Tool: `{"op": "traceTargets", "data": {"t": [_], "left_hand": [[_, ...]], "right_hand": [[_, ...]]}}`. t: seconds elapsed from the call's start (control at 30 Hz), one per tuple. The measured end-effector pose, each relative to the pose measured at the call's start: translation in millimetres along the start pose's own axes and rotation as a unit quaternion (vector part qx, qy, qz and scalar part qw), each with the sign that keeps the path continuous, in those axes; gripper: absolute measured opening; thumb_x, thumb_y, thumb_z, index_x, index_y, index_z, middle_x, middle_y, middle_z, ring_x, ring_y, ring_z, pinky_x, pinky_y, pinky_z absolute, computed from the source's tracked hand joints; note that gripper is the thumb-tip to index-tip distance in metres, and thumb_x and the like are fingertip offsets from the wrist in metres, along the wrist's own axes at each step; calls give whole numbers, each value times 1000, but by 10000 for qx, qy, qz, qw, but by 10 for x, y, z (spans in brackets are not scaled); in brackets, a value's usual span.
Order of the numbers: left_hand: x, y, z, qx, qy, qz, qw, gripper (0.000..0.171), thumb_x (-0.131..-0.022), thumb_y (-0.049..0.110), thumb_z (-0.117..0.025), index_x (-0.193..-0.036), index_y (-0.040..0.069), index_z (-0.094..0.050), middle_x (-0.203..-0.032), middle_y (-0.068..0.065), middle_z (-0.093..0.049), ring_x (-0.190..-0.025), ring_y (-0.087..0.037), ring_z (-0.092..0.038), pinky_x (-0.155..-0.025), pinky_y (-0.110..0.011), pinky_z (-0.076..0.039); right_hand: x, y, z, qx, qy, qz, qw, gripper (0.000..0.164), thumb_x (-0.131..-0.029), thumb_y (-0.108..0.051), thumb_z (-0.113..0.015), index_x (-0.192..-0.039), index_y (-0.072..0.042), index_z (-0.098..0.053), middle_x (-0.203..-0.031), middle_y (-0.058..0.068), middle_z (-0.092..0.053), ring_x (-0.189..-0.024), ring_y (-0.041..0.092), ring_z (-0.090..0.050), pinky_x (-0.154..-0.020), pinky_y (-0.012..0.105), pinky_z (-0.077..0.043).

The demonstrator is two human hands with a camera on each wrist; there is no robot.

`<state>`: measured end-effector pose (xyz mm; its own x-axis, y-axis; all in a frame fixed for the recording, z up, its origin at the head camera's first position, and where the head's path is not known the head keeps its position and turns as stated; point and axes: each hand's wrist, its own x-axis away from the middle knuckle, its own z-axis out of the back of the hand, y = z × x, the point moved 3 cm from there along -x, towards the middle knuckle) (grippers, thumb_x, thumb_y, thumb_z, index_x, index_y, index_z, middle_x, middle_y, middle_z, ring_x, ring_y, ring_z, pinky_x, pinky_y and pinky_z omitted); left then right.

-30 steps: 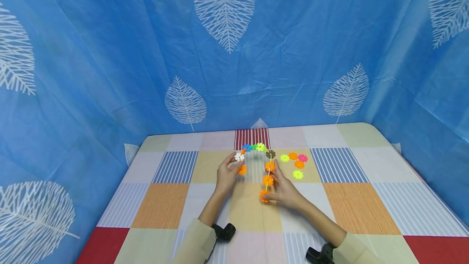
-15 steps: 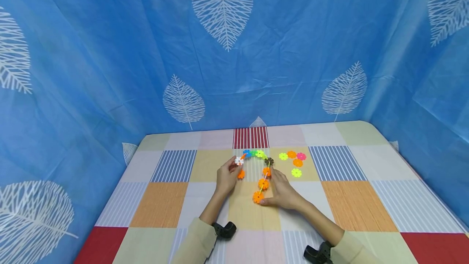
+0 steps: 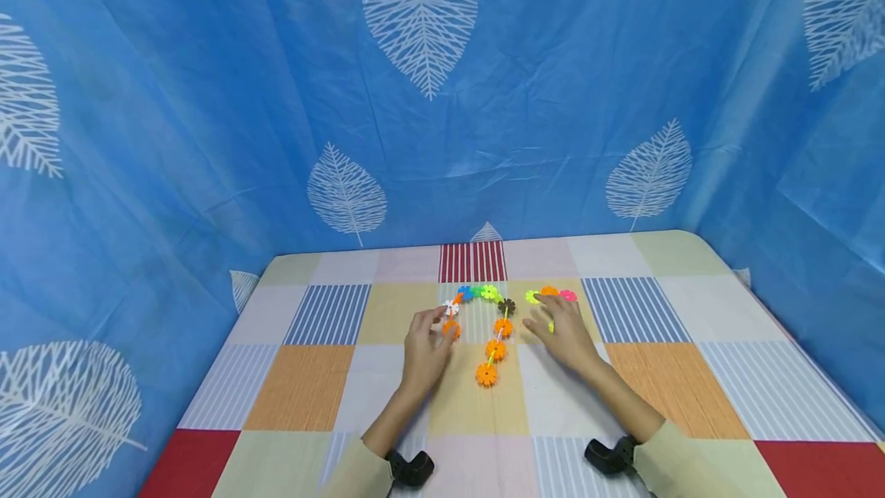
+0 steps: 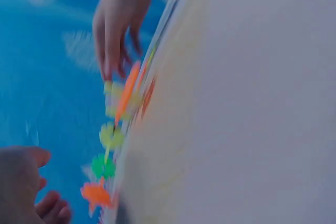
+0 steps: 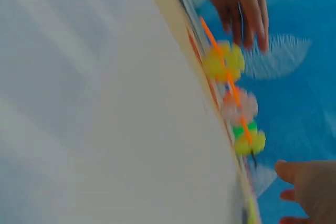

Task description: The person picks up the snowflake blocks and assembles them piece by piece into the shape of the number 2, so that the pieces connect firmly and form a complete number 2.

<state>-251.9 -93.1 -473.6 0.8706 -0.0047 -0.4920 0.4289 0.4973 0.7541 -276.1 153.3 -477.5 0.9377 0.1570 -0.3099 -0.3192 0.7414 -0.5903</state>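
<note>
A chain of flower-shaped plastic discs (image 3: 495, 350) lies in an arch on the table, with orange, brown, yellow-green, green, blue and white pieces joined edge to edge. At its left end, my left hand (image 3: 423, 353) has its fingers relaxed beside the white disc (image 3: 451, 307) and the orange disc (image 3: 452, 328). My right hand (image 3: 568, 336) hovers over the loose flower discs to the right, fingers loosely bent. A yellow-green disc (image 3: 531, 297) shows by its fingertips. Both wrist views show thumb and fingers apart, holding nothing: left hand (image 4: 23, 187), right hand (image 5: 310, 187).
Beyond the right fingers lie a loose orange disc (image 3: 549, 291) and a pink disc (image 3: 568, 296); another yellow-green disc is mostly covered by the hand. A patchwork cloth (image 3: 664, 383) covers the table. Blue leaf-print curtains (image 3: 525, 137) enclose the back and sides.
The chain has come down toward the table. My right hand has let go of its orange end and moved right to the loose discs. My left hand has released the white disc and drawn slightly back.
</note>
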Motion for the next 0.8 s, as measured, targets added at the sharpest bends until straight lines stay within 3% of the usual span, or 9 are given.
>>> {"op": "traceTargets", "data": {"t": [0.07,0.13,0.27,0.47,0.6,0.8], "left_hand": [[131,103,0,96,-354,-265,9990,40,-83,13,-69,-117,-2,-57,-101,-13,-56,-84,-23,-58,-68,-29,-51],[264,181,-35,102,-893,-328,9954,46,-82,16,-70,-120,-4,-54,-98,-12,-56,-78,-20,-58,-63,-24,-50],[446,250,-148,-482,-1717,-320,9835,58,-80,25,-73,-125,-3,-50,-95,-5,-54,-76,-12,-52,-62,-17,-45],[453,257,-265,-1112,-1684,-518,9781,50,-76,20,-77,-117,-2,-59,-87,0,-54,-73,-7,-49,-62,-18,-44],[400,258,-308,-1201,-1715,-643,9757,42,-78,15,-74,-114,-2,-62,-93,-5,-58,-80,-10,-55,-70,-22,-47],[325,261,-357,-1074,-1892,-630,9740,38,-79,12,-70,-115,0,-62,-95,-6,-59,-81,-11,-54,-71,-23,-46]], "right_hand": [[-94,134,19,296,123,383,9988,48,-87,-24,-64,-127,0,-52,-132,29,-41,-120,46,-35,-94,61,-29],[-179,262,1,539,5,719,9960,44,-89,-21,-61,-128,-2,-53,-137,28,-36,-124,48,-30,-96,64,-23],[-254,415,-69,670,-577,1009,9910,42,-94,-22,-53,-133,-9,-49,-143,24,-30,-130,47,-20,-98,67,-10],[-174,473,-61,742,-792,1104,9879,38,-97,-22,-48,-133,-12,-50,-141,19,-36,-131,43,-24,-100,66,-6],[-49,554,81,872,-548,1042,9892,37,-96,-18,-49,-132,-10,-52,-138,20,-40,-129,44,-27,-98,67,-9],[103,690,263,737,-239,996,9920,35,-94,-14,-54,-128,-8,-55,-133,21,-46,-126,45,-31,-96,69,-12]]}}
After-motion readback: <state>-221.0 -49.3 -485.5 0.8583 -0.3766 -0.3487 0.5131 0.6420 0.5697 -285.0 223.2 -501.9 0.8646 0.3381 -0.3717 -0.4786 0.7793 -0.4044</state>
